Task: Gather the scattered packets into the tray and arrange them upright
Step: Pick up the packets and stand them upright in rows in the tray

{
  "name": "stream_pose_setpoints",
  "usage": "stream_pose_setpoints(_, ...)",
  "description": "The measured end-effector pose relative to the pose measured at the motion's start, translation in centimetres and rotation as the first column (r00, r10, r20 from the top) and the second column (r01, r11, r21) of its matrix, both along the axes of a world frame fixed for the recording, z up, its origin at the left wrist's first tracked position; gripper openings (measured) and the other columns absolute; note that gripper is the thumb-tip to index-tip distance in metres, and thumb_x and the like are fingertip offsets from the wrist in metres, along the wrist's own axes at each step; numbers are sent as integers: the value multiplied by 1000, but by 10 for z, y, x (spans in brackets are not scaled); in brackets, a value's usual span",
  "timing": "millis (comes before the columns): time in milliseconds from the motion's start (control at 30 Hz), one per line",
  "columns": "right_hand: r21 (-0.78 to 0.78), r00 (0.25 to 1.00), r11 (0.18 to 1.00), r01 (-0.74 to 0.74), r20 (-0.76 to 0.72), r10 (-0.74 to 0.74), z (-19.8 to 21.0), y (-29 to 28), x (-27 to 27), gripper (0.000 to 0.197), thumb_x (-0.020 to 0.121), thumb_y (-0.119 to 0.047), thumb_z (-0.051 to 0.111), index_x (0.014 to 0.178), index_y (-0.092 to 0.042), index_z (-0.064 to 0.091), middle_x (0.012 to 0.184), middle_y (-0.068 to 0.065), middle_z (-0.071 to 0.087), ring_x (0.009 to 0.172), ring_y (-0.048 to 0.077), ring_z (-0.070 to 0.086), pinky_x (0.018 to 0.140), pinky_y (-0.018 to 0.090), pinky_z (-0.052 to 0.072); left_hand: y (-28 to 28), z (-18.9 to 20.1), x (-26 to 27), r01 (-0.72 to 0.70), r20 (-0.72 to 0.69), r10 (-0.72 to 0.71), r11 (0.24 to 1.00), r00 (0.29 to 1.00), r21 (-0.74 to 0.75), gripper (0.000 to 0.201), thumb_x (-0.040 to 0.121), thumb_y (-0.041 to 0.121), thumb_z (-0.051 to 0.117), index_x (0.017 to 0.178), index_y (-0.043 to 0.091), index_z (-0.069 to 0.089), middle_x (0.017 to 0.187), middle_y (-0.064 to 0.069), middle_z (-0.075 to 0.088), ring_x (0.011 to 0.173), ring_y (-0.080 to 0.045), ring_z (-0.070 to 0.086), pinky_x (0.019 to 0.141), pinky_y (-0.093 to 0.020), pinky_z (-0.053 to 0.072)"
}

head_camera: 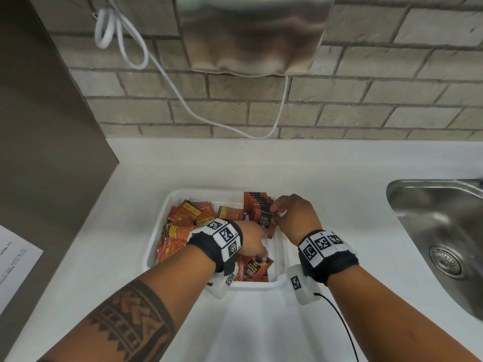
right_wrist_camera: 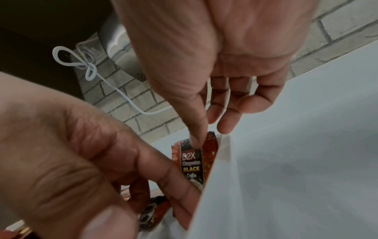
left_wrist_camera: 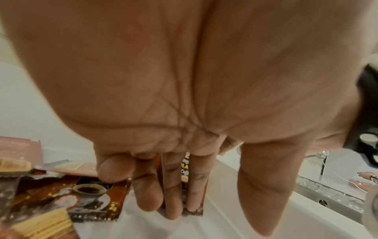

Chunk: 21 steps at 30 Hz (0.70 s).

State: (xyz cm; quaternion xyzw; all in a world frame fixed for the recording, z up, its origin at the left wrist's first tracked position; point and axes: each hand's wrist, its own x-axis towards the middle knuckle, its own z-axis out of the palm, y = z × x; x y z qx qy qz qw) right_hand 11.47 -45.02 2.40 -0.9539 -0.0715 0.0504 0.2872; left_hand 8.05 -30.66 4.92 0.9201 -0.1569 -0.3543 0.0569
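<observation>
A white tray (head_camera: 258, 284) sits on the counter. Along its back right stands a row of upright red-and-black coffee packets (head_camera: 257, 205). The front packet (head_camera: 265, 222) (right_wrist_camera: 191, 165) leans on the row. My right hand (head_camera: 277, 211) is at the top of the row, and its thumb (right_wrist_camera: 196, 139) presses the front packet's top edge while the fingers stay loosely bent. My left hand (head_camera: 261, 244) lays straight fingers (left_wrist_camera: 174, 186) against that packet's face. A flat packet (head_camera: 254, 267) (left_wrist_camera: 92, 198) lies by the near wall. Several loose packets (head_camera: 183, 218) fill the left side.
A steel sink (head_camera: 439, 231) is sunk into the counter at the right. A sheet of paper (head_camera: 15, 257) lies at the far left edge. On the brick wall hang a metal hand dryer (head_camera: 251, 35) and a looped white cord (head_camera: 183, 100).
</observation>
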Motion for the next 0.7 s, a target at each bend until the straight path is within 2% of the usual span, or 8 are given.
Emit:
stream_pose_setpoints(233,-9,1000,1000,-14,10,14,-2,-3,-2,15,84,-12,70,94,-23,70,107,3,62,93,19,62,80,28,51,-1,-2,-1,9,8,-9,1000,1000,-9,67,99,45,55,155,15,35,158,-8,38,140,-26,41,112,-37,37)
stream_pose_setpoints(400,-28,1000,1000,-7,-22,7,0,-1,-3,14,84,-14,70,87,-28,65,106,2,61,91,18,61,78,25,48,-3,0,-3,0,22,0,1000,1000,-28,59,98,40,58,146,9,47,144,-13,53,128,-29,52,105,-37,44)
stream_pose_setpoints(533,-13,999,1000,-13,-30,12,2,2,-2,12,84,-13,70,86,-25,66,105,3,61,90,19,61,78,25,49,-6,2,-5,14,41,-12,999,999,-38,52,99,34,57,142,6,51,140,-17,56,125,-32,54,102,-35,43)
stream_pose_setpoints(700,-35,999,999,-23,-37,22,2,4,-3,15,84,-11,66,83,-27,64,105,3,63,91,21,63,80,28,52,-6,-2,-6,3,42,-1,999,999,-33,49,97,36,58,136,8,56,132,-15,60,117,-31,58,94,-35,47)
